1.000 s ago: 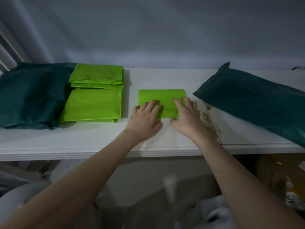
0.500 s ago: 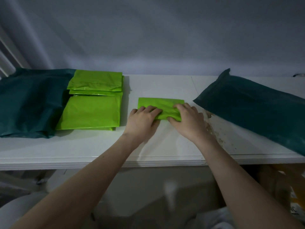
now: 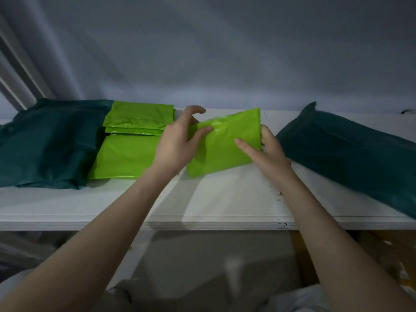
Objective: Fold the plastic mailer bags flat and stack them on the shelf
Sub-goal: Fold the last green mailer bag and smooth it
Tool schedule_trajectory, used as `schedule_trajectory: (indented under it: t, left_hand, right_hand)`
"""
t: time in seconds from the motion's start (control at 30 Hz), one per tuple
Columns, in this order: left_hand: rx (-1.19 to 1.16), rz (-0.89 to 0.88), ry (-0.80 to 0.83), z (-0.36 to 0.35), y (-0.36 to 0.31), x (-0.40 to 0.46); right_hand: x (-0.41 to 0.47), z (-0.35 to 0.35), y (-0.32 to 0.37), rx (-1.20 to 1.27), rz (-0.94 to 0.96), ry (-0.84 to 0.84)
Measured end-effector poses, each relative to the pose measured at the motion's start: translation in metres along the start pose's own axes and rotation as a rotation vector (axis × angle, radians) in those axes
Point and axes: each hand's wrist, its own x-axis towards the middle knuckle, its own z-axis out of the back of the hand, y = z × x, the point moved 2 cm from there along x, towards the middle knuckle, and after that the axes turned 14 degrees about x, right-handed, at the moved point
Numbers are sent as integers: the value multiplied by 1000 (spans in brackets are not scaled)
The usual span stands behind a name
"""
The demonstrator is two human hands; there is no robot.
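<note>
A folded lime-green mailer bag (image 3: 227, 143) is lifted and tilted above the white shelf (image 3: 225, 199). My right hand (image 3: 267, 152) grips its right edge, thumb on the front and fingers behind. My left hand (image 3: 177, 140) holds its left edge, thumb on the front face and fingers curled behind. Two stacks of folded lime-green mailers lie to the left: a near stack (image 3: 126, 158) and a far stack (image 3: 139, 120).
A dark teal mailer bag (image 3: 49, 140) lies at the shelf's left end, partly under the green stacks. Another dark teal bag (image 3: 351, 154) lies at the right. A grey wall rises behind the shelf. Boxes and clutter sit below the shelf's front edge.
Both hands pressed the green bag flat on the shelf earlier. Now they have picked it up and tilted it, carrying it slightly up and left.
</note>
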Motion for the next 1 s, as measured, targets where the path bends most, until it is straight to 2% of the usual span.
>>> schedule_trajectory:
  t: [0.17,0.3,0.43,0.53,0.63,0.8,1.0]
  left_hand:
    - [-59,13,-9,11,12,1]
    - [-67,17,-90,23,18,4]
    - [-326,464,35,33,41,6]
    - [-417,614,90,40,63,5]
    - [-373,607,130,45,74,3]
    - [-252,554,109,59,95,-4]
    - [170,423,111,83,115,-8]
  right_hand:
    - [1,-9,1,155,-34,46]
    - [2,-22,5,236,-29,51]
    - [8,-41,2,325,-38,-5]
    - [14,-54,0,356,-31,-63]
    - [19,-69,-4,371,-25,-98]
    - [24,-97,-9,310,-41,-122]
    - [26,-138,-15,119,22,-55]
